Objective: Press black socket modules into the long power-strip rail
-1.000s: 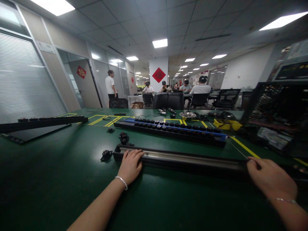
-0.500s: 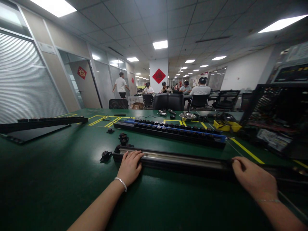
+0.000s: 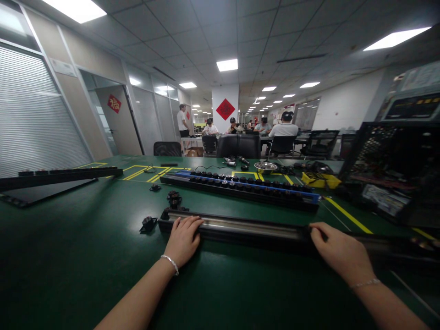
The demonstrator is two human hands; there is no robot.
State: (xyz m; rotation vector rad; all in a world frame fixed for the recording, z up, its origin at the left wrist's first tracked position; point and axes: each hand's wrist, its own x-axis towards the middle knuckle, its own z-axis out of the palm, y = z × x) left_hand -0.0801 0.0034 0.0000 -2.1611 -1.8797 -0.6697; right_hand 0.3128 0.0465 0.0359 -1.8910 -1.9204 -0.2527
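A long black rail point(image 3: 247, 224) with a shiny metal channel lies across the green table in front of me. Near its left end, my left hand point(image 3: 184, 236) grips it, fingers laid over the top and thumb by the near side. My right hand point(image 3: 338, 250) is closed, pinching a small black part point(image 3: 304, 231) against the rail's channel; the fingers hide most of it. Small black parts with square bases point(image 3: 174, 198) sit just behind the rail's left end, and another such part point(image 3: 148, 223) lies to its left.
Behind the rail lies a second black rail with a blue strip point(image 3: 264, 185) and a row of black parts. A metal bowl point(image 3: 265, 167), a yellow tray point(image 3: 321, 180) and an open computer case point(image 3: 388, 169) stand farther right. Black bars point(image 3: 62, 175) lie at left. Several people sit beyond.
My right hand has slid left along the rail with the small black part. My left hand keeps its place on the rail. A person in the background has moved right.
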